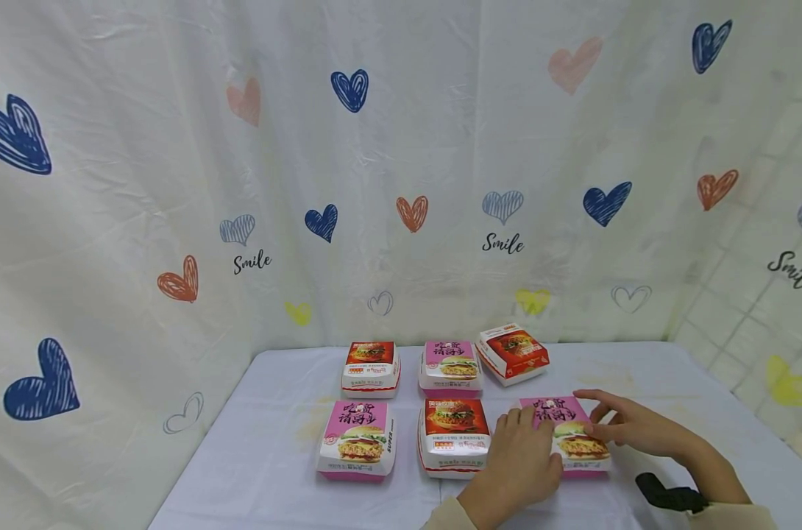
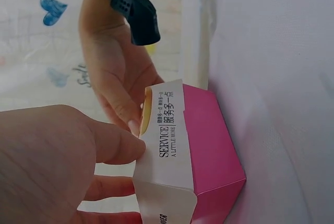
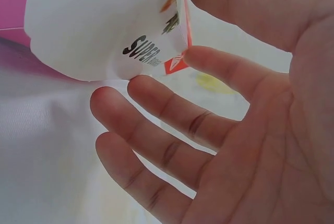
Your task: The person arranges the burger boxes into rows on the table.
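A pink-and-white burger box [image 1: 576,442] stands at the front right of the table, between the two hands. My left hand [image 1: 523,460] touches its left side, with the thumb toward the near edge. In the left wrist view, the left thumb [image 2: 120,143] lies against the white lid flap, above the pink base. My right hand [image 1: 639,427] is at the box's right side, fingers spread and mostly straight. The right wrist view has the right fingertips [image 3: 143,85] by the white flap marked SUPER. Part of the box's left side is hidden behind the left hand.
Left of the hands stand a red burger box [image 1: 454,442] and a pink one [image 1: 357,442]. Behind are another red box [image 1: 371,368], a pink box [image 1: 450,368] and an angled red box [image 1: 512,353]. A heart-printed curtain [image 1: 407,147] hangs behind the white-covered table [image 1: 262,456].
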Action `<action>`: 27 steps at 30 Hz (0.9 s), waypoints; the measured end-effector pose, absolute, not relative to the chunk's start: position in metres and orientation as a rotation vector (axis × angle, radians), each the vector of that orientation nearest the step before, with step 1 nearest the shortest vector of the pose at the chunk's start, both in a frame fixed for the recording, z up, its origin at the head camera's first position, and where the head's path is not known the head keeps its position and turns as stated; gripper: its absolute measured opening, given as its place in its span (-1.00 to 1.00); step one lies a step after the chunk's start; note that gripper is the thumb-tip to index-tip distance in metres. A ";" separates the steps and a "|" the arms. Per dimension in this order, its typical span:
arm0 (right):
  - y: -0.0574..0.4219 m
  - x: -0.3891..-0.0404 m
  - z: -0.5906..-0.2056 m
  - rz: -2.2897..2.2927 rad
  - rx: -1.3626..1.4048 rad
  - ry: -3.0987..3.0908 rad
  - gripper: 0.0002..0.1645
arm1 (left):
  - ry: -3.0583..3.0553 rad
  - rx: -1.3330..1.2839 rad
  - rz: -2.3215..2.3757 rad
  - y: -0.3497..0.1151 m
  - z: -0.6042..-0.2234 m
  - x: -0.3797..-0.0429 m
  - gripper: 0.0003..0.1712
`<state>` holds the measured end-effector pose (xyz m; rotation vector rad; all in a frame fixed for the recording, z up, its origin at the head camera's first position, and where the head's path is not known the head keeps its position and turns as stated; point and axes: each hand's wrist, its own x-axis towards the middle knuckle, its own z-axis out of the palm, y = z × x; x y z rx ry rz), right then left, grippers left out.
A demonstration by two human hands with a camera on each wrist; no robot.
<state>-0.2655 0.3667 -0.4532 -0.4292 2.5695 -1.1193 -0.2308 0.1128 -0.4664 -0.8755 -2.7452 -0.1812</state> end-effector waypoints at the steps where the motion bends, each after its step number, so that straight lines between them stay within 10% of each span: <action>1: 0.367 -0.266 -0.453 -1.121 -0.430 2.566 -0.13 | -2.744 -0.879 -0.179 0.113 -0.466 -0.231 -0.58; 27: 0.365 -0.261 -0.447 -1.118 -0.443 2.539 -0.16 | -2.784 -0.900 -0.200 0.107 -0.458 -0.231 -0.54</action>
